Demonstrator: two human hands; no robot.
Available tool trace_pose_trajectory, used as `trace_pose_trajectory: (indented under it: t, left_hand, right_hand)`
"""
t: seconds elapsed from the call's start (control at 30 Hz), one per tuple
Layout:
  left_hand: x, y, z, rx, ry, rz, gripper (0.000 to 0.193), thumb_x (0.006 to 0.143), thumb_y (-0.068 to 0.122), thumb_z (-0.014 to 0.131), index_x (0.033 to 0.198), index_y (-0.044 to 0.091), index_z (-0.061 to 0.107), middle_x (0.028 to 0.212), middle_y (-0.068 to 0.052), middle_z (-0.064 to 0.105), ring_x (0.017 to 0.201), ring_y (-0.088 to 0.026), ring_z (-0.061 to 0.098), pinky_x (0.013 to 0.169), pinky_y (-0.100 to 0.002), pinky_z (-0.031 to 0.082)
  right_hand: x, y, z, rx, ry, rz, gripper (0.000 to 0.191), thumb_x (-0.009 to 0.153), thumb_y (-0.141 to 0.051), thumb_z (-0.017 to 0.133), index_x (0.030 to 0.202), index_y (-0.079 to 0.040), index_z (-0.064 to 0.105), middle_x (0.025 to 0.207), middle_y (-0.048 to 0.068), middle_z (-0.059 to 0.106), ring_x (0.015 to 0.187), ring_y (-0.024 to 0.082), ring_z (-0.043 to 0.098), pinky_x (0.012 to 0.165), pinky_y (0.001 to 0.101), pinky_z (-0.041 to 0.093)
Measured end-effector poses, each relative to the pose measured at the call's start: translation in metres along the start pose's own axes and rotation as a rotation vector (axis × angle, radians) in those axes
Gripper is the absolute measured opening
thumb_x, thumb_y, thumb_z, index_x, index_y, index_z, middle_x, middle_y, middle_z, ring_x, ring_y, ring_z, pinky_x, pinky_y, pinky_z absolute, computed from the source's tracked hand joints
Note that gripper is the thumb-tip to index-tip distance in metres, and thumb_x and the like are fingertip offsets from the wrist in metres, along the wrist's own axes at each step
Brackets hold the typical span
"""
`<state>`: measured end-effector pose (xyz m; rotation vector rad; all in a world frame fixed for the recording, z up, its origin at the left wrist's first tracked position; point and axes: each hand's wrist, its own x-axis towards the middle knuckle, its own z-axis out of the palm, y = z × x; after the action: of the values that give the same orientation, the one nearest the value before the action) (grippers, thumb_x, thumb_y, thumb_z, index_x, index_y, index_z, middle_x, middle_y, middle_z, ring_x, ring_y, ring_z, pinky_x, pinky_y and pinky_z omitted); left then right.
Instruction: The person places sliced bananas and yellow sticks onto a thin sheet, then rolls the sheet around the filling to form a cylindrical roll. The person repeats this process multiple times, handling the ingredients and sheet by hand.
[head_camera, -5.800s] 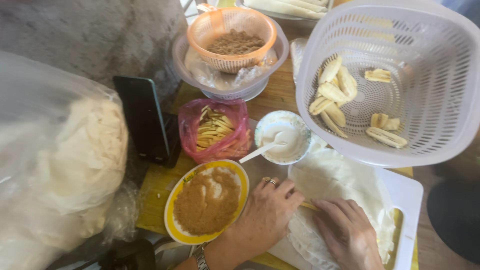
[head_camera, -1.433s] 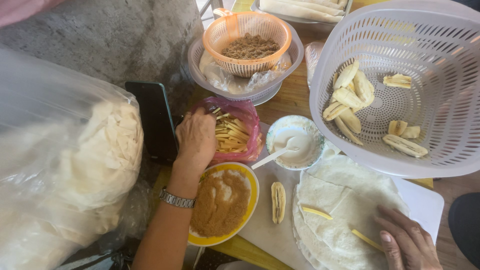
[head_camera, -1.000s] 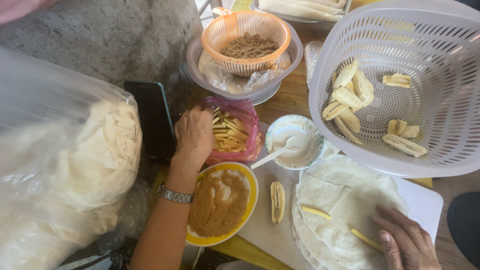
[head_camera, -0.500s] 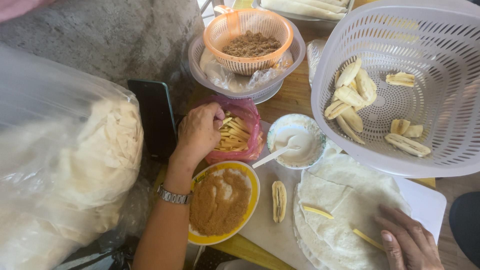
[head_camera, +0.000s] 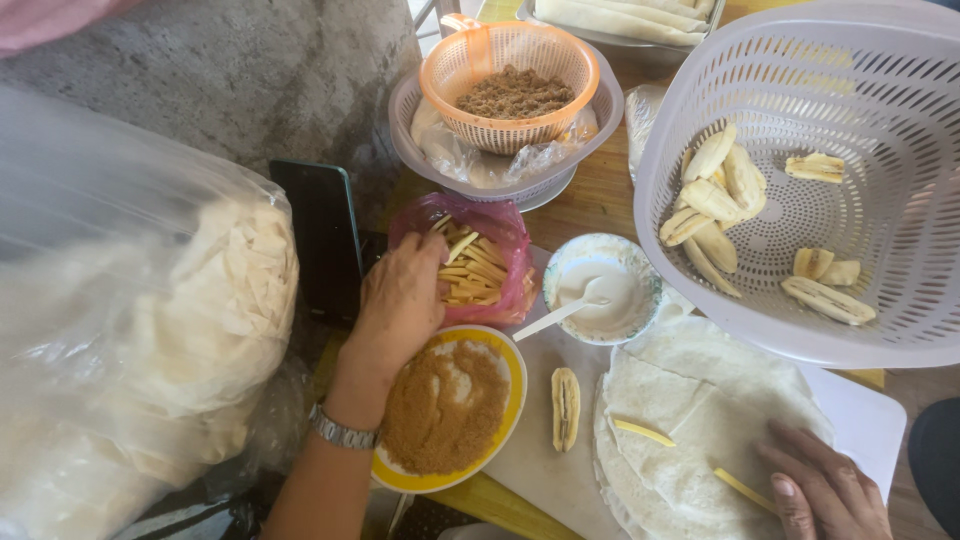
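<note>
My left hand (head_camera: 400, 305) reaches into a pink plastic bag (head_camera: 505, 225) of thin yellow strips (head_camera: 478, 272), its fingertips pinched on some of them. A metal watch sits on that wrist. My right hand (head_camera: 825, 490) lies flat on a stack of round white wrappers (head_camera: 700, 400) at the lower right, holding nothing. Two yellow strips (head_camera: 642, 432) lie on the top wrapper. Half a banana (head_camera: 565, 408) rests on the white board (head_camera: 872, 420) beside the wrappers. Just under my left hand is a yellow bowl of brown sugar (head_camera: 445, 405).
A white bowl with a spoon (head_camera: 603, 288) stands above the wrappers. A large white basket (head_camera: 900, 90) holds several banana halves. An orange strainer (head_camera: 510, 75) of brown crumbs sits in a grey basket. A dark phone (head_camera: 325, 240) and a big clear bag (head_camera: 130, 330) of wrappers lie left.
My left hand has moved from the bag's left edge further in, onto the yellow strips. My right hand stays on the wrappers.
</note>
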<state>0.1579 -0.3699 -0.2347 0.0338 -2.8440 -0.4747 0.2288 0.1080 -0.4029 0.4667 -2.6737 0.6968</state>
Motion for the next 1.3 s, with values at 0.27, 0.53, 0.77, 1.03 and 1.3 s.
trace_pose_trajectory:
  t: [0.27, 0.53, 0.77, 1.03, 1.3]
  left_hand:
    - [-0.016, -0.003, 0.001, -0.032, 0.051, 0.033, 0.032, 0.073, 0.004, 0.077, 0.1, 0.001, 0.061, 0.107, -0.02, 0.061, 0.095, -0.041, 0.065, 0.081, -0.051, 0.052]
    - [-0.017, -0.01, 0.008, -0.028, 0.064, 0.042, 0.016, 0.081, -0.001, 0.072, 0.095, 0.004, 0.066, 0.103, -0.014, 0.065, 0.09, -0.035, 0.069, 0.081, -0.047, 0.054]
    - [-0.011, -0.016, 0.01, -0.017, 0.079, 0.013, 0.018, 0.082, -0.004, 0.068, 0.098, 0.002, 0.065, 0.101, -0.015, 0.063, 0.091, -0.035, 0.069, 0.08, -0.047, 0.054]
    - [-0.015, 0.014, -0.008, -0.223, 0.222, 0.072, 0.008, 0.093, 0.006, 0.066, 0.099, 0.004, 0.062, 0.099, -0.016, 0.063, 0.087, -0.039, 0.066, 0.074, -0.049, 0.052]
    - [-0.065, 0.113, 0.032, -0.57, -0.006, 0.367, 0.007, 0.093, 0.011, 0.068, 0.099, 0.01, 0.064, 0.098, -0.011, 0.065, 0.089, -0.034, 0.066, 0.077, -0.046, 0.052]
  right_hand:
    - [0.004, -0.005, 0.012, 0.005, 0.041, -0.026, 0.029, 0.105, -0.036, 0.052, 0.117, -0.021, 0.073, 0.132, 0.001, 0.067, 0.132, 0.019, 0.059, 0.121, 0.0384, 0.041]
    - [0.004, -0.01, 0.014, -0.059, 0.015, 0.008, 0.031, 0.107, -0.035, 0.049, 0.117, -0.02, 0.074, 0.133, 0.003, 0.067, 0.135, 0.021, 0.058, 0.127, 0.0432, 0.037]
    - [0.004, -0.009, 0.017, -0.038, 0.018, 0.03, 0.031, 0.107, -0.035, 0.049, 0.118, -0.021, 0.074, 0.134, 0.001, 0.066, 0.133, 0.016, 0.058, 0.124, 0.0394, 0.039]
    - [0.018, -0.029, 0.004, -0.052, -0.019, 0.013, 0.029, 0.099, -0.032, 0.056, 0.117, -0.019, 0.075, 0.14, 0.004, 0.066, 0.136, 0.02, 0.059, 0.123, 0.0424, 0.042]
    - [0.018, -0.077, -0.027, 0.095, 0.07, 0.196, 0.03, 0.087, -0.016, 0.073, 0.117, -0.012, 0.074, 0.136, 0.007, 0.068, 0.129, 0.024, 0.064, 0.11, 0.0386, 0.051]
